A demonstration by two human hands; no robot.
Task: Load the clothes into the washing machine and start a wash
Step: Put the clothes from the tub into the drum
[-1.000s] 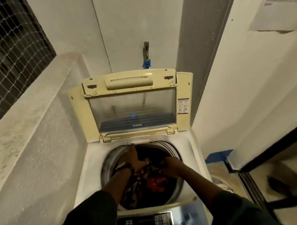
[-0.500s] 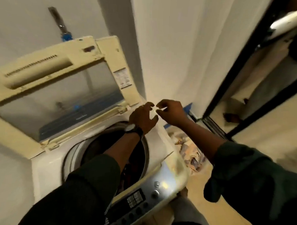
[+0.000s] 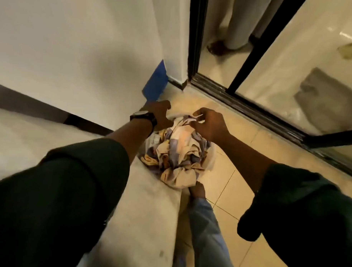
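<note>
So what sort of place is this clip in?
Probably a home utility corner: a heap of patterned clothes, a tiled floor, and a black-framed sliding glass door on floor tracks.

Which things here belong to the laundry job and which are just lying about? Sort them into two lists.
Job in hand:
clothes pile, heaped in a white container
right hand, pinching the top cloth
left hand, at the pile's edge

Just lying about:
blue patch on the wall
sliding door track
grey mat behind the glass
</note>
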